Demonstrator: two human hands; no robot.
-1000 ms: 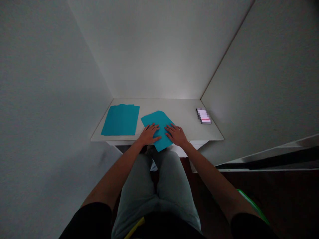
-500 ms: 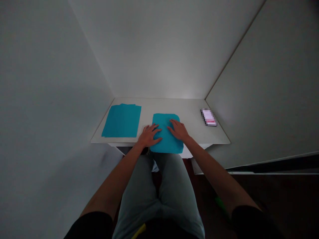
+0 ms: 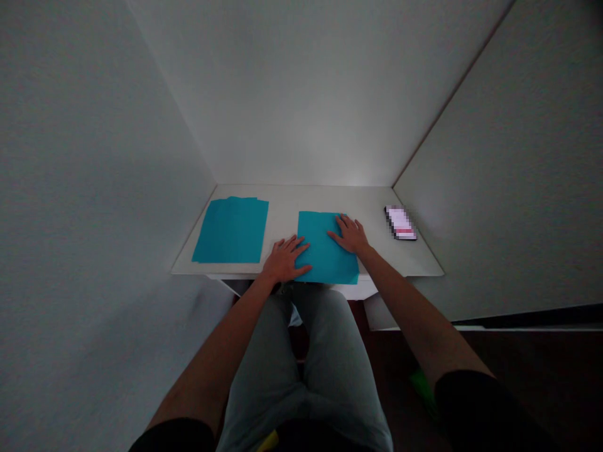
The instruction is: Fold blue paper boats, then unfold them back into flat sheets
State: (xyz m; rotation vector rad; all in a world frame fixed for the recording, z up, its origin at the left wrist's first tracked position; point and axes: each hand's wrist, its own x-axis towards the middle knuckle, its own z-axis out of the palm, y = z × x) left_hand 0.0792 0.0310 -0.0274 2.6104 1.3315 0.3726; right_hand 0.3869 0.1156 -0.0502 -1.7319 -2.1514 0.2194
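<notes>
A teal sheet of paper (image 3: pixel 325 257) lies on the white table in front of me, its near edge sticking out past the table's front edge. My left hand (image 3: pixel 285 258) rests on the sheet's left edge with the fingers spread. On its upper right part lies my right hand (image 3: pixel 351 235), fingers apart as well. To the left of my hands is a loose stack of teal paper (image 3: pixel 232 231), its sheets slightly out of line at the corners. Neither hand touches that stack.
The white table (image 3: pixel 282 199) stands in a nook between walls. A phone (image 3: pixel 400 223) with a blurred-out screen lies at its right end. My legs (image 3: pixel 325 339) are below the front edge. Something green (image 3: pixel 423 383) is on the dark floor at the right.
The sheet has shifted to the right and slightly away from me, and its corners now look flatter. Both hands have moved right with it, the right hand a little farther away from me.
</notes>
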